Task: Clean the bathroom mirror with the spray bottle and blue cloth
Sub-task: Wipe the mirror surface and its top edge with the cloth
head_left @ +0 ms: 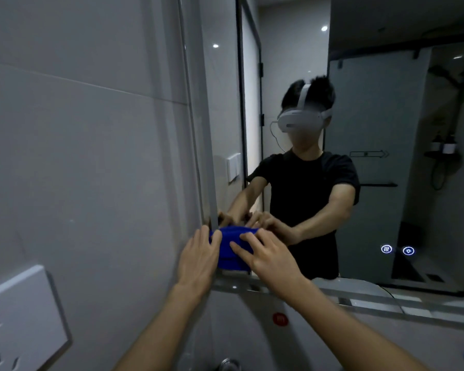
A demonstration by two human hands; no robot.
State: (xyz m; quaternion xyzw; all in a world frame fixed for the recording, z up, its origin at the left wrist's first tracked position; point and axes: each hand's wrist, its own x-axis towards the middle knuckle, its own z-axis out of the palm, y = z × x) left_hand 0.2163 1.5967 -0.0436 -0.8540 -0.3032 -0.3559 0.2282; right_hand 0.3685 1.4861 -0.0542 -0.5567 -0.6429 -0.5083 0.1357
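Note:
The blue cloth (232,247) is bunched against the lower left corner of the bathroom mirror (373,129). My left hand (198,259) presses on the cloth's left side at the mirror's edge, fingers fairly straight. My right hand (271,257) lies on the cloth's right side with spread fingers. Both hands and the cloth are reflected in the glass just above. The spray bottle is not in view.
A grey tiled wall (78,156) fills the left, with a white socket plate (22,319) at the lower left. Two lit touch icons (397,249) glow on the mirror's lower right. A tap top (228,364) and a red sticker (280,319) sit below the mirror.

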